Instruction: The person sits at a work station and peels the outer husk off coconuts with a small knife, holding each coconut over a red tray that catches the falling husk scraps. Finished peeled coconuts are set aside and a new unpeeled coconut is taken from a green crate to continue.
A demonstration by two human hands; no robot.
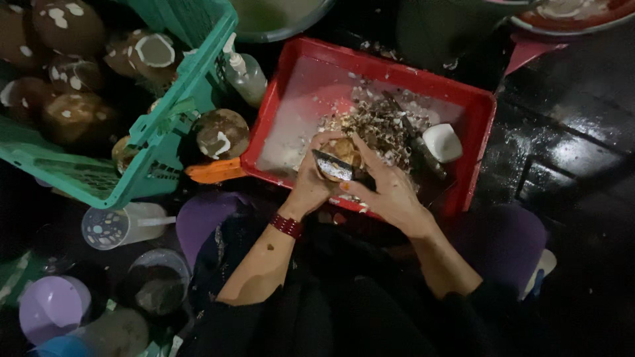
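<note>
Nearest the camera, at the lower left, stand a lilac plastic bowl, a clear cup of dark scraps and a toppled clear plastic cup with a spotted lid. The left hand, a red beaded band on its wrist, curls closed around a small brown peeled coconut at the near edge of the red rectangular plastic tray. The right hand is closed on a short steel-bladed knife, whose blade lies against the coconut. Just behind the hands, in the middle of the tray, sits a heap of brown and white shell shavings, with a white peeled coconut piece at its right side. A brown husked coconut lies outside the tray's left edge, above an orange plastic handle. Farther left, a green plastic slatted crate holds more brown coconuts. A clear pump bottle stands between crate and tray
</note>
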